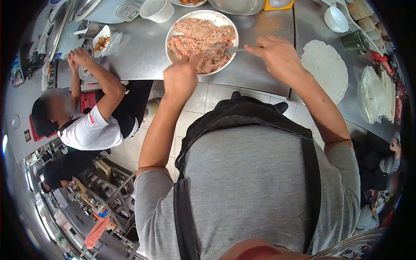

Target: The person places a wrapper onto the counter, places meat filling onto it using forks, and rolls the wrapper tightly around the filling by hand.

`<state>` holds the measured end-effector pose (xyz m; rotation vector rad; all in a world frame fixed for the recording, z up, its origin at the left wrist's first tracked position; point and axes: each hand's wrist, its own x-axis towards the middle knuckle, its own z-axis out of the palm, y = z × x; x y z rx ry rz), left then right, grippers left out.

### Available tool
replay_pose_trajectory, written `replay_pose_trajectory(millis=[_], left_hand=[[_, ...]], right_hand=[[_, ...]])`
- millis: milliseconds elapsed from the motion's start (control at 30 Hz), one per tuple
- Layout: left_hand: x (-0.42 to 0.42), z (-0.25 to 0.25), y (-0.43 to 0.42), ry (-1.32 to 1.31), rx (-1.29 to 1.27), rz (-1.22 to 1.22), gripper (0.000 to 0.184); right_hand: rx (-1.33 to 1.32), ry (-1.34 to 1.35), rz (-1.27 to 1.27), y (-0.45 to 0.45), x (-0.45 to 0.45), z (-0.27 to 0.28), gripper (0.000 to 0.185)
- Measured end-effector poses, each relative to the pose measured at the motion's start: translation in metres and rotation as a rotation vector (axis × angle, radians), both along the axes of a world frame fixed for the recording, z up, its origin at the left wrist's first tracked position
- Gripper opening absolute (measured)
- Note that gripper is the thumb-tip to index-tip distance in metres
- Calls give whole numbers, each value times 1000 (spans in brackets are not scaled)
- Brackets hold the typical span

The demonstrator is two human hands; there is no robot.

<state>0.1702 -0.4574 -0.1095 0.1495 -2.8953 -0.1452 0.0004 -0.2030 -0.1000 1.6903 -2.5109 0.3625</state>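
Note:
A round white bowl (pixel 170 29) near the table's edge holds pinkish ground meat (pixel 203 34) with orange bits. My right hand (pixel 277 56) comes in from the right, closed on a slim metal utensil (pixel 235 50). The head of that utensil is in the meat, so I cannot tell if it is a spoon or a fork. At the bowl's near left rim is my left hand (pixel 181 78), curled into a fist with the index finger stretched over the meat. Something shiny shows near that fingertip, but what the left hand grips is hidden.
Pale round wrappers (pixel 325 69) lie stacked at right, beside a plastic bag (pixel 373 93). White bowls (pixel 336 19) and a green can (pixel 355 42) stand beyond. A white tub (pixel 157 9) and scale (pixel 129 10) sit back left. A co-worker (pixel 93 125) is at left near a food dish (pixel 102 41).

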Motion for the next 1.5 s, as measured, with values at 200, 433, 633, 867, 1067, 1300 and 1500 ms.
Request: replay_pose_trajectory(millis=[200,433,633,867,1067,1300,1500], left_hand=[[17,31,-13,-174,28,21,37],[-14,1,12,70,14,-28,44],[14,-1,2,-70,-53,35,44],[30,61,-13,-62,17,132,30],[54,56,12,-247,-76,258,18],[18,17,38,-273,98,271,18],[45,10,8,-121,-35,246,35]], right_hand=[[66,41,-76,4,-6,17,45],[139,125,-126,0,-9,30,44],[127,120,-131,2,-12,15,44],[110,44,-116,6,-13,13,47],[98,-224,44,-2,9,19,46],[118,-74,33,-25,22,1,42],[162,-55,-3,-8,8,7,44]])
